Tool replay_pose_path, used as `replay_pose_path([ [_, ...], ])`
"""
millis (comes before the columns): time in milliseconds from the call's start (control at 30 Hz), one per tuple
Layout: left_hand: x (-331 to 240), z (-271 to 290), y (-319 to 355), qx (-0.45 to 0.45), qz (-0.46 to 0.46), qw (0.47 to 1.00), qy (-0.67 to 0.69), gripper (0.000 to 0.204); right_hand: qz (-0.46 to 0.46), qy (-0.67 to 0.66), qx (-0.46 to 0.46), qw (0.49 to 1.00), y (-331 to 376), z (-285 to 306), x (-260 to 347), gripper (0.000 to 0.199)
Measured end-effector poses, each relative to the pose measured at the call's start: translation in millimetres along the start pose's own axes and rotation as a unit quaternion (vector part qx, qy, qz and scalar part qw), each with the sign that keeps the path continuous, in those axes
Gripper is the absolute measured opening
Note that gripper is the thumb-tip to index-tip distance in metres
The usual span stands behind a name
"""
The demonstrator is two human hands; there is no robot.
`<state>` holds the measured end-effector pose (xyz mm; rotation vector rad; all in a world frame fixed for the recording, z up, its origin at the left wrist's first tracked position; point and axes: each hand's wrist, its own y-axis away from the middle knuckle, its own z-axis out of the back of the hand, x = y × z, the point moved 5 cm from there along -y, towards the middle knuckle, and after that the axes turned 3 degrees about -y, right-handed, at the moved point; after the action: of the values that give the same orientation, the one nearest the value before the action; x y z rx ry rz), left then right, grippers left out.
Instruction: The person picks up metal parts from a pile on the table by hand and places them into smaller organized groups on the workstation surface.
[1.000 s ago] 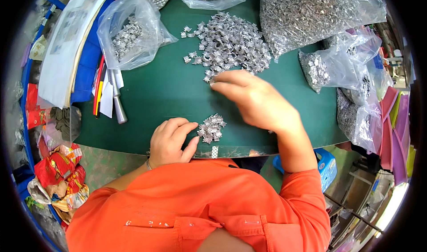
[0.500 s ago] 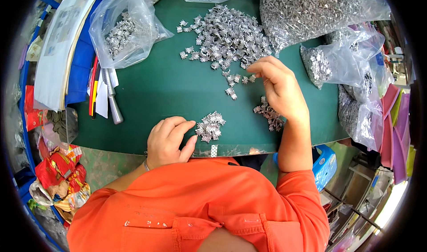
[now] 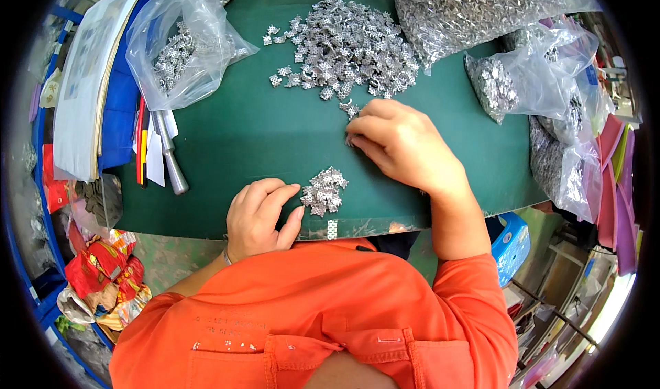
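- Head view: left hand (image 3: 261, 216) released, fingers parted beside the small metal pile (image 3: 324, 191) on the desk (image 3: 175, 214).
- Right hand (image 3: 402, 143) bent near the big metal pile (image 3: 354, 49); cannot tell whether fingers grasp pieces.

1. The table (image 3: 227, 141) is displaying a plain dark green.
2. The large pile of metal parts (image 3: 357, 52) is presenting silver-grey with dark speckling.
3. The small pile of metal parts (image 3: 323, 191) is displaying speckled silver-grey likewise.
4. The shirt (image 3: 330, 293) is showing orange with white specks.
5. The stool (image 3: 512, 255) is showing bright blue.
6. The strips (image 3: 608, 207) are showing pink, purple and yellow-green.
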<state>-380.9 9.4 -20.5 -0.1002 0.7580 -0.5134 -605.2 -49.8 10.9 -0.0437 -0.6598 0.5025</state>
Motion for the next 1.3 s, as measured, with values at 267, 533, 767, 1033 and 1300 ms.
replay_pose_path([
  [267,0.9,-0.2,0.2,0.001,-0.024,1.000,-0.008,0.036,-0.010,-0.007,-0.064,0.998,1.3,5.7,-5.4,0.013],
  [533,0.4,1.3,-0.1,0.002,-0.021,1.000,-0.002,0.036,0.043,0.013,-0.006,0.999,-2.8,-7.1,5.3,0.010],
  [767,-1.0,1.6,-0.9,0.004,0.003,1.000,0.006,0.034,0.048,-0.104,-0.029,0.993,-0.5,3.8,17.1,0.014],
  [1033,1.9,0.9,-1.1,-0.004,-0.024,1.000,0.015,0.035,-0.053,-0.033,-0.065,0.996,24.1,22.3,-14.4,0.011],
  [1300,1.6,0.7,-1.0,-0.001,-0.005,1.000,0.023,0.034,-0.028,0.014,0.015,0.999,22.4,3.1,-1.5,0.011],
])
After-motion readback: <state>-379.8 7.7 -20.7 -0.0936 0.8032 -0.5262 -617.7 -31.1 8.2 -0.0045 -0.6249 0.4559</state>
